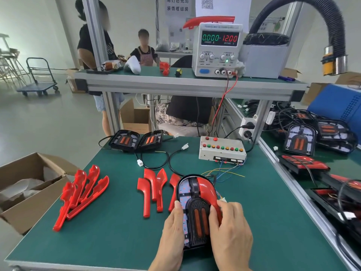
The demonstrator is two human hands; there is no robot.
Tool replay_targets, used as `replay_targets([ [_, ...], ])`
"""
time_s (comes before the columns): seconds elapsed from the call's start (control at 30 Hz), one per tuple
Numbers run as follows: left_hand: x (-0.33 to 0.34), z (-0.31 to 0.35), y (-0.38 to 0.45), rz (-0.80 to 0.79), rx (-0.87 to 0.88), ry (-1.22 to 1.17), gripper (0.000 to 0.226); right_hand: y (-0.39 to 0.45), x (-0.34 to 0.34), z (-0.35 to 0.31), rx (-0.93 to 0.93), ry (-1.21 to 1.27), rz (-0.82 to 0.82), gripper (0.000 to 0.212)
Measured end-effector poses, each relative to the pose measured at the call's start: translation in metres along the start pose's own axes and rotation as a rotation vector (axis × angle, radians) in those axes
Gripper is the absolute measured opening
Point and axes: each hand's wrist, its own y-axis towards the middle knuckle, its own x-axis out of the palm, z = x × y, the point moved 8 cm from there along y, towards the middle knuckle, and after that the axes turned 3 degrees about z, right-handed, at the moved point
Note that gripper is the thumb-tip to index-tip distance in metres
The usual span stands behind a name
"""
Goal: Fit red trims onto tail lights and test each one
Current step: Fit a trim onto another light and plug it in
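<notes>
Head view, looking down at a green work table [109, 227]. We see a black tail light [196, 216] lying flat near the table's front edge, between two bare hands. A red trim [208, 189] sits along its right side, curving over the top. The left hand [172, 233] grips the light's left edge, thumb on top. The right hand [231, 229] curls over the right edge, fingers pressing on the lower end of the trim. Just left of the light lie four loose red trims [154, 189], and further left a fanned pile of longer red trims [82, 194] beside an open cardboard box [25, 188]. Behind the light stands a grey test box [221, 149] with coloured buttons, thin wires trailing toward the light. Two more tail lights [136, 140] rest at the table's back edge. On the shelf above, a power supply [217, 49] reads 0.000 and 12.00.
</notes>
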Motion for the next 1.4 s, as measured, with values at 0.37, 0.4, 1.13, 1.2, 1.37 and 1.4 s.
replay_targets([
  [0.37,0.002,0.002,0.0,-0.021,0.007,0.04,0.07,-0.006,0.005,0.0,-0.089,0.016,0.046,0.028],
  [0.4,0.001,0.002,0.0,-0.016,0.005,0.045,0.068,-0.006,0.006,0.0,-0.094,0.007,0.048,0.027],
  [1.13,0.01,0.006,-0.003,-0.022,-0.111,-0.218,0.068,-0.031,0.025,0.057,0.604,0.747,-0.721,0.031],
  [1.2,0.014,0.006,-0.004,-0.031,-0.104,-0.213,0.066,-0.033,0.031,0.045,0.625,0.888,-0.8,0.047],
  [1.37,0.017,0.005,-0.006,-0.027,-0.115,-0.224,0.061,-0.034,0.036,0.053,0.723,1.027,-0.658,0.047],
  [1.4,0.016,0.007,-0.004,-0.038,-0.099,-0.224,0.058,-0.035,0.037,0.057,0.732,1.036,-0.641,0.046],
])
